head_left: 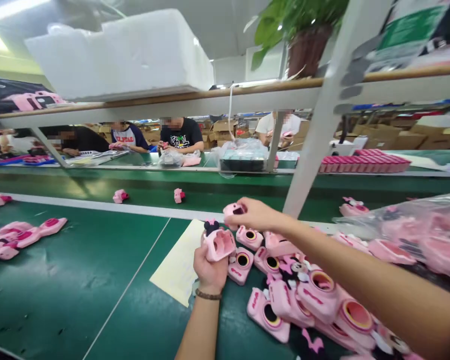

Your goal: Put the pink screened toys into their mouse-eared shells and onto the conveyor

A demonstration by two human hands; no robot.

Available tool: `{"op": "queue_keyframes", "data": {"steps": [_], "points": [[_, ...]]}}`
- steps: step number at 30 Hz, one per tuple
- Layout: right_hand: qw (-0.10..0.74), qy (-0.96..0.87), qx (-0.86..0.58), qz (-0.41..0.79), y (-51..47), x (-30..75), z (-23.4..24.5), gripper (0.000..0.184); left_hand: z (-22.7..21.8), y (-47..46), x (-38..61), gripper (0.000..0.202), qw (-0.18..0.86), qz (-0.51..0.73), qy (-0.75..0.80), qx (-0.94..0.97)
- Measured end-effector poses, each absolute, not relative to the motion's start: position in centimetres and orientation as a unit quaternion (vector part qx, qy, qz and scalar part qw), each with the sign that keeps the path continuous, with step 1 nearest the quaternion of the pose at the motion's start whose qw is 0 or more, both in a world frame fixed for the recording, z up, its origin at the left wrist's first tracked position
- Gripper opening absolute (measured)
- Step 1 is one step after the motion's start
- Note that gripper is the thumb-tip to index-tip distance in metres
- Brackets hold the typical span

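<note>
My left hand (210, 275), with a beaded bracelet on its wrist, grips a hollow pink camera case (228, 240) topped by black mouse ears and a pink bow. Its open side faces me. Just above and to the right, my right hand (258, 214) is closed on a small pink toy camera (230, 211) with a dark screen on its back. The camera is apart from the case or barely touching it; I cannot tell which. Below my right forearm lies a heap of pink camera cases (320, 295), several with dark round lens areas.
A cream paper sheet (176, 265) lies left of my left hand. More pink parts (18, 235) sit at far left. Pink cameras (179, 195) rest on the green belt (150, 192). A slanted post (315, 135) rises ahead. Bagged cases (427, 235) are at right. Co-workers (180, 135) sit opposite.
</note>
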State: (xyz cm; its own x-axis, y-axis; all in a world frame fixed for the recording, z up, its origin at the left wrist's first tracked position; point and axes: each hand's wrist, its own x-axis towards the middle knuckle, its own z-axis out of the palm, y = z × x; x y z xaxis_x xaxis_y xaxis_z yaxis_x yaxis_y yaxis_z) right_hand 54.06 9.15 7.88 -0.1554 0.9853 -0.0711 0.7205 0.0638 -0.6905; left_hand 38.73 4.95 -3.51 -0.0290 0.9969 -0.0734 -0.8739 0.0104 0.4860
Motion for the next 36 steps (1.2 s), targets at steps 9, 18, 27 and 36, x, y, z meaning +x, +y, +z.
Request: {"op": "queue_keyframes", "data": {"steps": [9, 18, 27, 36], "points": [[0.37, -0.636, -0.625, 0.26, -5.7, 53.1, 6.8, 0.077, 0.5, -3.0, 42.1, 0.059, 0.581, 0.751, 0.205, 0.237], [0.284, -0.771, -0.524, 0.226, -11.7, 56.7, 6.9, 0.068, -0.7, -7.5, 42.5, 0.052, 0.634, 0.71, 0.257, 0.169], [0.299, -0.799, -0.485, 0.191, -13.4, 59.7, 6.6, 0.063, -0.9, -10.0, 43.6, 0.056, 0.65, 0.688, 0.256, 0.198], [0.313, -0.856, -0.38, 0.159, -13.2, 60.3, 3.9, 0.061, -1.1, -11.1, 43.1, 0.05, 0.725, 0.609, 0.273, 0.173]]}}
